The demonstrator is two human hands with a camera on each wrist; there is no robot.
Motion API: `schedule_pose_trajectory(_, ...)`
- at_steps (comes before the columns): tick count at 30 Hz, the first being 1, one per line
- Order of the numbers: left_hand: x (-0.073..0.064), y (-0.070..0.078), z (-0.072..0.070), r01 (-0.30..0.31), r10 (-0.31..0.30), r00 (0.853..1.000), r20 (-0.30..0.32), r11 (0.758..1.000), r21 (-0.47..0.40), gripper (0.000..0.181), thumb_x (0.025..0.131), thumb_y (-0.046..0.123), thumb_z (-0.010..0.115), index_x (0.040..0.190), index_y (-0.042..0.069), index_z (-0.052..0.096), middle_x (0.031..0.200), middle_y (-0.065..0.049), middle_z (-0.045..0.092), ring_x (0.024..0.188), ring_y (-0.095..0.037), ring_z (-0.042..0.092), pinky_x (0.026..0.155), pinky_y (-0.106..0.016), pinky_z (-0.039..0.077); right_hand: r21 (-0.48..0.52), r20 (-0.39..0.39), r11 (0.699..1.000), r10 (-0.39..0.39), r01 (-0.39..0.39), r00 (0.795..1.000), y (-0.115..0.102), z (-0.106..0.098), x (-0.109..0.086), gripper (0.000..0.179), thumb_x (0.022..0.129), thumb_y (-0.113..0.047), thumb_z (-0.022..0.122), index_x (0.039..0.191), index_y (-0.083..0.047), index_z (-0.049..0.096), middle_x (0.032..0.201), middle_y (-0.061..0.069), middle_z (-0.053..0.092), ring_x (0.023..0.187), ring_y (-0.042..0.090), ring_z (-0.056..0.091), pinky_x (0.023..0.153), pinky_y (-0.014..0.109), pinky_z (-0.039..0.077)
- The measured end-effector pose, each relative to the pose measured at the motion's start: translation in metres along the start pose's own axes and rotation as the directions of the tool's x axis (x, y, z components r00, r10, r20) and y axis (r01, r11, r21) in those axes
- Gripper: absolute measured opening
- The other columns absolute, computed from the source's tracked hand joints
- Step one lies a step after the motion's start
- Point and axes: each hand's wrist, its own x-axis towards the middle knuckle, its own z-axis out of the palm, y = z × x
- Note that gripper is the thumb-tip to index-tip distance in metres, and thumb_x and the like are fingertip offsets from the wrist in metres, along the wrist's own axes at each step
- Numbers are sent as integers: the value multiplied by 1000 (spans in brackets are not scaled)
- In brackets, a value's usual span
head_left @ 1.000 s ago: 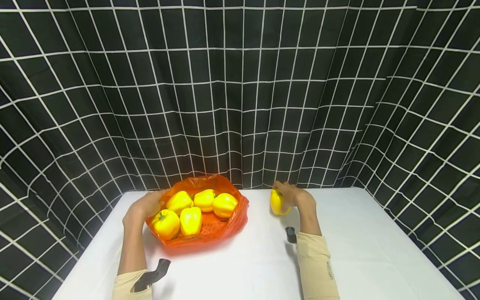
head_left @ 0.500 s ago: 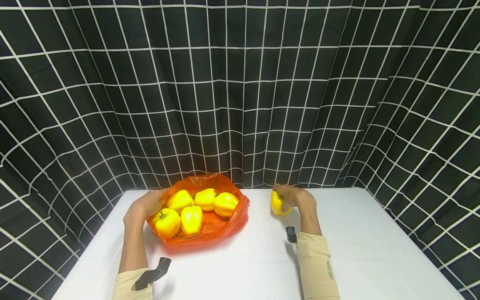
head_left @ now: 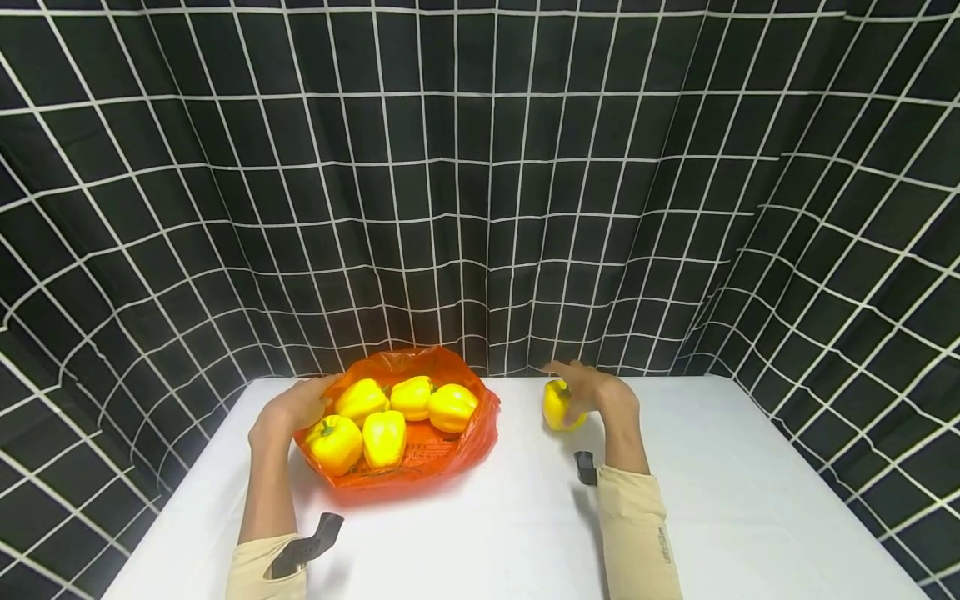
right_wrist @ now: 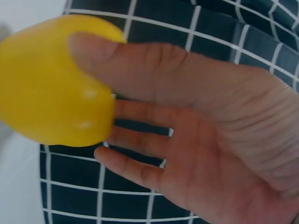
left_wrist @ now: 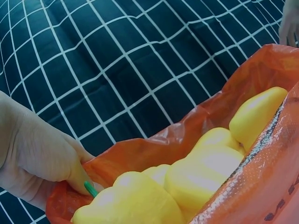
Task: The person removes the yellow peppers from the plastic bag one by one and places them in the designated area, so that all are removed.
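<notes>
A red plastic bag (head_left: 480, 437) lies spread wide at the table's left, with several yellow bell peppers (head_left: 384, 439) inside. My left hand (head_left: 294, 408) pinches the bag's left rim, the thumb inside near a green stem (left_wrist: 90, 189), as the left wrist view shows. Right of the bag, one more yellow bell pepper (head_left: 555, 407) sits on the table at the back. Around it my right hand (head_left: 594, 392) is spread loosely. In the right wrist view the thumb (right_wrist: 93, 51) overlaps the pepper's side, while the other fingers (right_wrist: 126, 165) stretch out straight behind it.
A white table (head_left: 487, 542) carries everything. Black cloth with a white grid (head_left: 487, 208) hangs behind it and along both sides, close to the back edge. Dark wrist mounts (head_left: 303, 550) sit at both sleeve cuffs.
My right hand's fingers have loosened and lifted off the lone pepper, which stays in place. The left hand and the bag hold still; the view shifts slightly.
</notes>
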Motion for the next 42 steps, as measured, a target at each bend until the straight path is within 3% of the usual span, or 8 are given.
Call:
schedule_pose_trajectory(5, 2, -2, -3, -7, 7, 1000, 6, 1000, 6, 59, 106, 21, 55, 161, 11, 39, 158, -26, 47, 143, -50, 44, 118, -74, 34, 28, -85, 993, -113, 116, 990, -16, -8, -8, 78, 89, -21, 81, 158, -24, 43, 161, 20, 42, 144, 44, 46, 112, 69, 46)
schedule_pose_trajectory(8, 1, -3, -6, -3, 3, 1000, 7, 1000, 0, 61, 106, 26, 55, 161, 7, 37, 159, -29, 45, 145, -51, 42, 118, -74, 34, 41, -167, 969, -235, 245, 957, -34, -13, -16, 69, 96, -24, 75, 157, -19, 44, 161, 20, 43, 145, 42, 47, 116, 64, 45)
schedule_pose_trajectory(16, -8, -10, -13, 49, -49, 999, 5, 999, 3, 52, 107, 30, 53, 147, -4, 52, 134, -29, 64, 121, -46, 59, 110, -68, 48, -93, -364, 816, -561, 570, 743, -108, 4, -20, 51, 100, -24, 70, 146, -9, 56, 141, 10, 63, 128, 28, 64, 111, 44, 55)
schedule_pose_trajectory(21, -10, -12, -12, 69, -69, 997, 22, 998, -1, 36, 107, 24, 52, 124, -6, 62, 96, -14, 62, 91, -28, 57, 90, -52, 56, -169, -402, 753, -642, 636, 653, -157, 38, -16, 37, 103, -26, 66, 137, -9, 64, 127, 5, 69, 115, 20, 67, 101, 32, 59)
schedule_pose_trajectory(24, -10, -13, -11, 52, -52, 998, 18, 999, 7, 35, 107, 23, 51, 123, -7, 61, 97, -14, 62, 91, -29, 57, 88, -51, 55, -220, -355, 734, -674, 643, 648, -178, 61, -13, 36, 105, -26, 63, 137, -9, 65, 126, 3, 69, 114, 18, 66, 103, 28, 57)
schedule_pose_trajectory(27, -12, -14, -10, 50, -50, 999, 13, 999, 3, 35, 107, 24, 50, 122, -7, 60, 99, -15, 62, 92, -29, 57, 89, -51, 55, -305, -272, 727, -685, 615, 676, -191, 83, -7, 37, 106, -26, 62, 140, -11, 64, 131, 4, 68, 118, 19, 65, 106, 28, 55)
schedule_pose_trajectory(33, -17, -20, -2, 67, -66, 998, 14, 997, -31, 36, 107, 26, 51, 122, -6, 61, 100, -16, 63, 93, -30, 57, 89, -53, 56, -316, -105, 772, -605, 551, 789, -197, 117, 5, 55, 104, -29, 64, 156, -21, 47, 156, 10, 51, 140, 29, 53, 120, 37, 48)
schedule_pose_trajectory(42, -9, -11, -7, 32, -32, 999, -7, 999, 16, 36, 106, 24, 50, 123, -7, 62, 100, -16, 65, 91, -29, 58, 94, -54, 56, -239, -159, 832, -541, 500, 826, -193, 115, 12, 81, 100, -45, 68, 163, -9, 34, 150, 19, 50, 140, 37, 50, 123, 41, 44)
